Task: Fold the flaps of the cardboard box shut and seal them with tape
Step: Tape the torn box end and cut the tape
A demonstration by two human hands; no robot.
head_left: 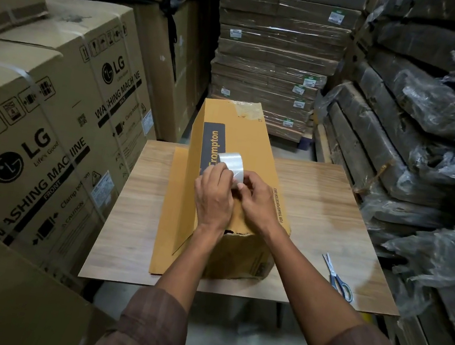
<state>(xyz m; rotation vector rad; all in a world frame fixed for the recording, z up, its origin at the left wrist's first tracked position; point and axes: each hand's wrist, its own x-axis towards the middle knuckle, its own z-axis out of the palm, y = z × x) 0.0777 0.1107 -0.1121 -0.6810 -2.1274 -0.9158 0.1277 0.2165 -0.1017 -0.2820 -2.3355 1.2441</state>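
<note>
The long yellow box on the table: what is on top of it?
Both hands, left hand and right hand, rest there gripping a tape roll. Old tape sticks at the far end. The hands cover the seam beneath them.

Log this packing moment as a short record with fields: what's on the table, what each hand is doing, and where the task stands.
surface: wooden table
box: yellow cardboard box lying lengthwise on the table, one flap flat on the table at its left side
left hand: holds the tape roll over the box
right hand: fingers at the roll, seemingly picking at the tape end
tool: scissors on the table, right of the box, untouched
progress: no fresh tape visible on the box yet
</note>
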